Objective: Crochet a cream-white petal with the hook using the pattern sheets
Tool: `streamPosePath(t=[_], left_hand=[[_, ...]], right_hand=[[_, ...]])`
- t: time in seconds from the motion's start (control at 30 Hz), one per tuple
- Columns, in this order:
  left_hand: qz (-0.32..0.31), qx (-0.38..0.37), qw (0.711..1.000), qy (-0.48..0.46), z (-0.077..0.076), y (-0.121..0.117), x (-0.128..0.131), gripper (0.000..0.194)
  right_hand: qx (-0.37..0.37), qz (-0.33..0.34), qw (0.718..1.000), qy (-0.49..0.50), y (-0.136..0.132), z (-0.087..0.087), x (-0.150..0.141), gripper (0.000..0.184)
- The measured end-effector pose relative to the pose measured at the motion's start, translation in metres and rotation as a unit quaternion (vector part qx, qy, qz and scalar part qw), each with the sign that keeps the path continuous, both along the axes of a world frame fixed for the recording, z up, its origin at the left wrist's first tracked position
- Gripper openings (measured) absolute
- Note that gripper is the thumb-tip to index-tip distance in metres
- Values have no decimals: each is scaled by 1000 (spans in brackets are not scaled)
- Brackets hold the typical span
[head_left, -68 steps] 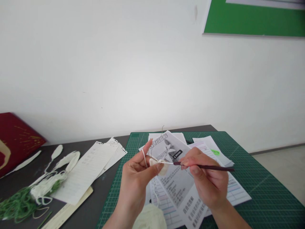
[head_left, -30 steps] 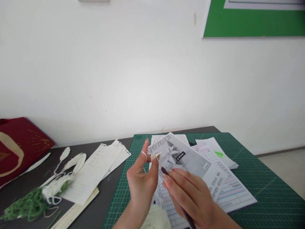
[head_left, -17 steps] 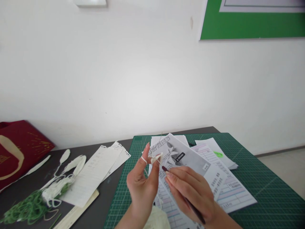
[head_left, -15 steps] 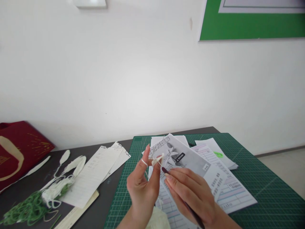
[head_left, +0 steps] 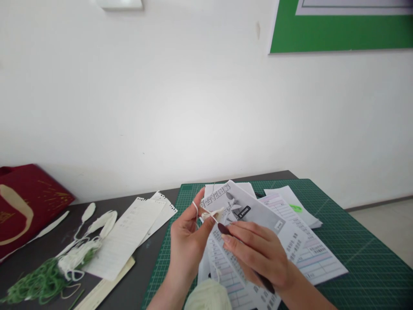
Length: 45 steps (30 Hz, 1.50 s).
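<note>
My left hand [head_left: 189, 241] is raised over the green cutting mat [head_left: 355, 241], pinching a small cream crochet piece [head_left: 209, 214] between thumb and fingers, with white yarn looped over the forefinger. My right hand [head_left: 258, 254] grips a dark crochet hook [head_left: 224, 228], whose tip points up-left into the piece. A cream yarn ball [head_left: 208, 297] sits at the bottom edge between my wrists. A printed instruction leaflet [head_left: 254, 215] lies on the mat right behind the hands.
Printed forms [head_left: 309, 254] lie spread on the mat. Lined paper sheets [head_left: 129, 232] rest on the dark table to the left, beside white crocheted petals [head_left: 97, 221] and tangled green yarn [head_left: 35, 282]. A red bag [head_left: 22, 202] lies at far left. A white wall stands behind.
My right hand swung the hook from pointing sideways to angled up-left into the piece. The left hand stayed pinched on the piece and dropped slightly. The yarn ball shows more at the bottom.
</note>
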<state>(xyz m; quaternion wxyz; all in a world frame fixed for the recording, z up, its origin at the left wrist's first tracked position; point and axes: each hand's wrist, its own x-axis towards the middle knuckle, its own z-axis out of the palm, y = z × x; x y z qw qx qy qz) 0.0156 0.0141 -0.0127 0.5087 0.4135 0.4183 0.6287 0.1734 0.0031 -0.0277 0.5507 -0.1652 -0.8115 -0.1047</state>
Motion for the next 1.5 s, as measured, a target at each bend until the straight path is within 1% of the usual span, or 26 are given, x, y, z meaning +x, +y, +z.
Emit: streamPosePath(t=[0.07,0.13,0.2,0.27,0.33,0.4,0.47,0.5,0.53,0.6,0.73,0.8,0.9,1.0,1.13,1.27,1.37,1.5], left_hand=[[-40,-28,998,-43,4,2,-1,55],[-83,-50,991,-90,7,4,-3,60],[-110,-60,985,-121,8,5,-5,57],[-117,-60,983,-125,7,5,-5,55],[-88,-35,992,-83,4,3,-5,49],[-11,23,1000,9,1,1,-4,40],[58,72,991,100,-1,0,-3,34],[74,84,986,127,-2,0,-3,34],[76,87,983,142,-2,0,-3,36],[55,88,984,146,-3,2,-4,40],[4,113,985,131,-5,8,-9,40],[-17,118,985,122,-6,11,-12,40],[-54,109,987,105,-9,14,-15,41],[-76,89,989,88,-9,15,-16,43],[-91,51,992,76,-4,14,-16,43],[-115,3,991,66,0,13,-17,43],[-125,-16,990,67,1,14,-19,43],[-176,-42,983,36,3,15,-21,45]], right_hand=[[-30,25,999,36,1,1,-1,18],[-38,37,997,54,2,2,-1,18],[-19,35,998,40,2,1,0,19],[17,6,1000,6,0,0,1,19],[50,-45,997,-34,-4,-1,0,19],[66,-90,992,-63,-7,-2,-3,22],[64,-112,989,-72,-10,-3,-6,27],[61,-117,989,-69,-10,-3,-8,30],[58,-117,989,-63,-11,-4,-9,32],[51,-113,991,-54,-11,-5,-9,32],[32,-92,995,-27,-11,-5,-8,22],[4,-67,998,8,-11,-3,-8,24],[-57,-31,995,69,-12,3,-8,29],[-104,-13,989,100,-14,8,-6,31],[-129,3,985,111,-15,11,-2,30],[-161,29,979,121,-15,11,1,28],[-195,46,970,139,-15,9,5,28],[-257,58,950,169,-14,7,11,25]])
